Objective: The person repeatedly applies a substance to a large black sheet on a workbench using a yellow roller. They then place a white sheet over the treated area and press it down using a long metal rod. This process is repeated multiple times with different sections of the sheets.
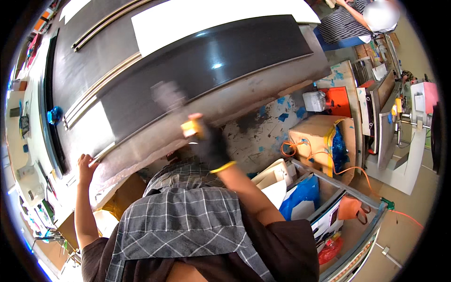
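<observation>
At left, your left hand [86, 164] met a pale strip [104, 151]; whether its fingers gripped, I couldn't tell. Near centre, a blurred grey tool [169, 96] pointed up-left, long axis slanting, from your nearer, gloved right hand [206, 144], fingers closed on it. The dark panel [256, 49] stretched upper right. No writing was legible.

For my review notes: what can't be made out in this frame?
Head view: the exact kind of hand tool in the gloved right hand; motion blur hides it.
Head view: whether the left hand grips the pale strip beside it; too small to tell.
Head view: the far edge of the large white sheet; cut off by the picture's top edge.
</observation>
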`<state>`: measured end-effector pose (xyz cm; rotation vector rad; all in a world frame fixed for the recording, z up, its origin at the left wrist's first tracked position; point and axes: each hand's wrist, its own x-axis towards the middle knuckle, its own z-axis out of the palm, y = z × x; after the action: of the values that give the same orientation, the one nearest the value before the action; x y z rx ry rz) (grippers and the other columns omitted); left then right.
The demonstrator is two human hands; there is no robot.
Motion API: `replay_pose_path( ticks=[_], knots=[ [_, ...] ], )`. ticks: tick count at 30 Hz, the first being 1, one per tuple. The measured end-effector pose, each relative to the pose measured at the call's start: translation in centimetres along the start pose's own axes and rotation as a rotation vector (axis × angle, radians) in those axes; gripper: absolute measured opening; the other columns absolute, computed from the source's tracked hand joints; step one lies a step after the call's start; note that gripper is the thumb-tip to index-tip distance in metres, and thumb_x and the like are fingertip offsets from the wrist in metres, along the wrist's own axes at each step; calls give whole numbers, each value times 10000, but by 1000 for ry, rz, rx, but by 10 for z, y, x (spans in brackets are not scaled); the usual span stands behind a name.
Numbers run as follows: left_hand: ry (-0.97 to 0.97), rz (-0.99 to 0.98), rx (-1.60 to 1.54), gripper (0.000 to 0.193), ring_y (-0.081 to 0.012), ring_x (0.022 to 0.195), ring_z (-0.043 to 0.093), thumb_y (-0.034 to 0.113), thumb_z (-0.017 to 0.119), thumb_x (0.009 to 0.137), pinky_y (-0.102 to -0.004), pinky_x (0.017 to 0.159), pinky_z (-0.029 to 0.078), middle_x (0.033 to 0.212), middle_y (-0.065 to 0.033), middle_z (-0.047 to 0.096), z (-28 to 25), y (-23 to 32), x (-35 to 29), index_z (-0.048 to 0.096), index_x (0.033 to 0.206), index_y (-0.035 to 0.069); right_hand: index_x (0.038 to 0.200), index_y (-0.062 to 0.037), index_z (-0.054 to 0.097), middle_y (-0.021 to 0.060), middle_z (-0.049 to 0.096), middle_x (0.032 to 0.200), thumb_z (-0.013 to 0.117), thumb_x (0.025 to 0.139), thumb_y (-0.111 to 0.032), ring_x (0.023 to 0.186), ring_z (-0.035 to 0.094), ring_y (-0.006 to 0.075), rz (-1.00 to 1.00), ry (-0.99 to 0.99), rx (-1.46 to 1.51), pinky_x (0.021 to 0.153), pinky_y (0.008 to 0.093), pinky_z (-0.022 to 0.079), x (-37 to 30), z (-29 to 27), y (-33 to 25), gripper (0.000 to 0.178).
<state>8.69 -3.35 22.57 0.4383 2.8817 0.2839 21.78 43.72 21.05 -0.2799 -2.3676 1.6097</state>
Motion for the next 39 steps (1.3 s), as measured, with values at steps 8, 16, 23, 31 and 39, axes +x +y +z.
replay_pose_path(
  ticks=[8,16,23,31,39],
  knots=[
    [-77,-22,-39,351,-306,789,523,45,816,597,-413,705,427,793,-110,529,5,-25,16,521,786,24,1102,-70,626,172,639,868,559,939,-257,776,613,287,555,839,-9,699,388,477,129,-417,197,257],
    [-42,0,-31,353,-315,791,529,107,816,612,-416,694,435,793,-111,532,0,-11,4,510,769,26,1204,-56,565,71,617,986,565,941,-403,875,599,116,226,93,168,792,321,508,12,-111,81,436],
    [-18,79,-14,339,-318,790,523,124,804,627,-424,700,429,787,-113,525,1,-4,23,507,763,34,1189,-100,574,179,683,893,650,849,-329,794,671,344,-12,-509,-248,682,436,535,9,92,-77,418],
    [-70,-75,5,372,-280,804,515,78,828,581,-391,717,438,797,-96,511,-3,-12,-2,512,773,30,1044,-25,606,118,625,816,564,941,-316,740,613,234,486,499,-216,687,368,495,64,-244,167,312],
    [-98,-59,-3,377,-333,807,529,118,824,590,-420,707,433,802,-121,527,-10,4,10,505,768,26,981,-77,603,79,575,784,597,892,-376,651,554,201,389,479,-182,595,318,462,87,-324,187,312]
  ],
)
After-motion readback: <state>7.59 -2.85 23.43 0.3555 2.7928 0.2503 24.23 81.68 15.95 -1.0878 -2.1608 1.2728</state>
